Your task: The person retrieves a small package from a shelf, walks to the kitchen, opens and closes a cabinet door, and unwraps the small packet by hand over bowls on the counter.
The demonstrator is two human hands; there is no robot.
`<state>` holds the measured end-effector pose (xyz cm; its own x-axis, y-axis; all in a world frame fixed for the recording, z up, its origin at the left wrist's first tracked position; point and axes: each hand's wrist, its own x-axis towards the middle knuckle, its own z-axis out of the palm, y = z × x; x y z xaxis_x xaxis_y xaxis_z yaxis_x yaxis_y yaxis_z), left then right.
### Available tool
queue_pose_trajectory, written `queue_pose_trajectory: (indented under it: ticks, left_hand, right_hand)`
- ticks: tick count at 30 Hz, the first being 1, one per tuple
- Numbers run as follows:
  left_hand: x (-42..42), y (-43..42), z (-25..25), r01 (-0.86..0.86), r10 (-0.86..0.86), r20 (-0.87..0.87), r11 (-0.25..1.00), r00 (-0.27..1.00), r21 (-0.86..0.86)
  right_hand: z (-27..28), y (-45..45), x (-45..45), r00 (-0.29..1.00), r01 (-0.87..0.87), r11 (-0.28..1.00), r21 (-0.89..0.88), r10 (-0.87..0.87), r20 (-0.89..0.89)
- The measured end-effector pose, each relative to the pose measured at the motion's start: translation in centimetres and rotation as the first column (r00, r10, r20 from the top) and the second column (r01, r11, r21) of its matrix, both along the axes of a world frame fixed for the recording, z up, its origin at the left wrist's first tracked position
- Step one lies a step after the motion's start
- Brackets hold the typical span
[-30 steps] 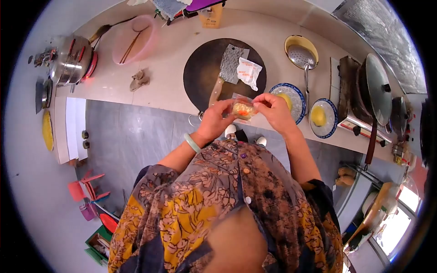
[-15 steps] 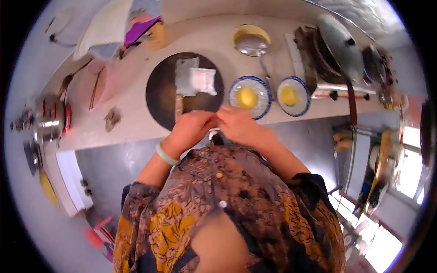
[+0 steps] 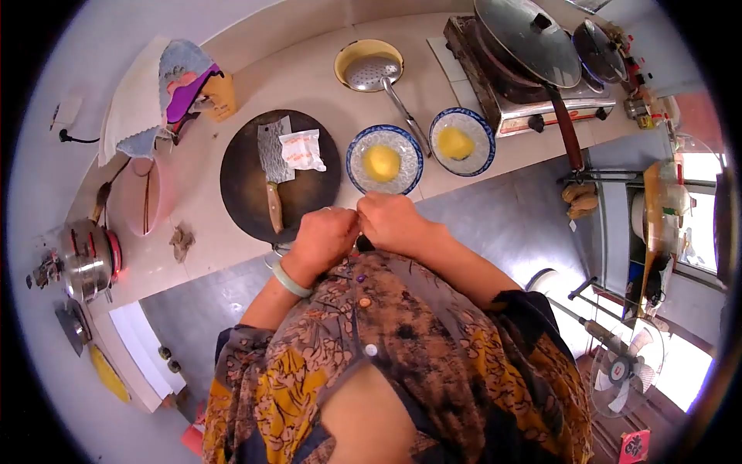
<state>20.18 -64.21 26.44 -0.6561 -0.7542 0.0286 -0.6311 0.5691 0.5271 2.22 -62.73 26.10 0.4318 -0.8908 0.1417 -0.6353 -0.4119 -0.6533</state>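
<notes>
Both sets of fingers, left hand [image 3: 326, 233] beside right hand [image 3: 393, 224], are curled by the near edge of the desk [image 3: 202, 155]; whether anything is pinched cannot be told. Blue-rimmed bowl [image 3: 355, 164] and cleaver [image 3: 270, 151] are set nearby.

I work from a single view, worn on the person's head and aimed forward and steeply down. Its very wide lens bends the room into a round picture with black corners. The patterned shirt [image 3: 456, 340] fills the lower middle, seen from above at close range, with the left hand [image 3: 323, 236] and right hand [image 3: 396, 224] near the centre. Beyond them I look down onto the desk [image 3: 202, 189], whose near edge slants up towards the right. At the right side I catch the fan [image 3: 622, 367] standing farther off.
</notes>
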Motion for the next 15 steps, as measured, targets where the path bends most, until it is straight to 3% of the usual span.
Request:
queue_pose_trajectory:
  ticks: [7, 10, 15]
  left_hand:
    - [-2.8, 2.6, 0.1, -0.02, -0.004, -0.148, 0.987, 0.989, -0.159]
    - [-4.3, 3.2, -0.8, -0.016, -0.025, -0.149, 0.964, 0.989, -0.266]
    - [-6.7, 3.8, -0.7, 0.015, -0.064, -0.171, 0.962, 0.983, -0.273]
  right_hand:
    - [-1.1, 2.4, -2.7, 0.986, 0.006, 0.997, 0.074, -0.019, 0.166]
    - [-0.6, 3.0, -3.8, 0.969, 0.083, 0.98, 0.178, -0.121, 0.213]
    - [-1.0, 3.9, -5.8, 0.944, 0.13, 0.913, 0.386, -0.233, 0.233]
